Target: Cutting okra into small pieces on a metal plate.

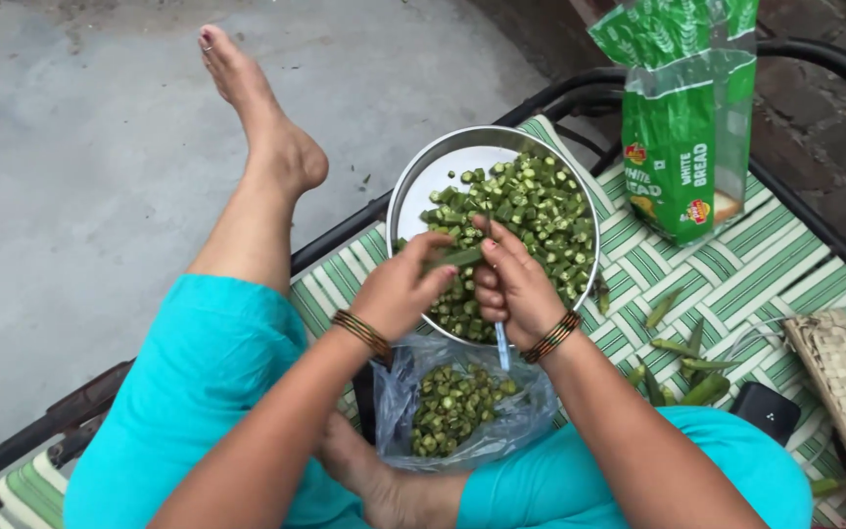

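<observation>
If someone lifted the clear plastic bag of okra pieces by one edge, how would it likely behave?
The bag is thin, crinkled film, so it would probably sag. Its mouth lies open and the okra pieces sit loose, so they could well spill out. With only a modest pile inside, it likely feels light.

Both forearms reach forward from the bottom of the view and converge, each wrist ringed with thin bangles. The left hand [399, 289] is loosely closed, its fingers [438, 279] curled and pinching inward toward the right hand [513, 286]. The right hand is closed in a fist-like grip, knuckles up, thumb pointing forward. The two hands almost touch.
</observation>
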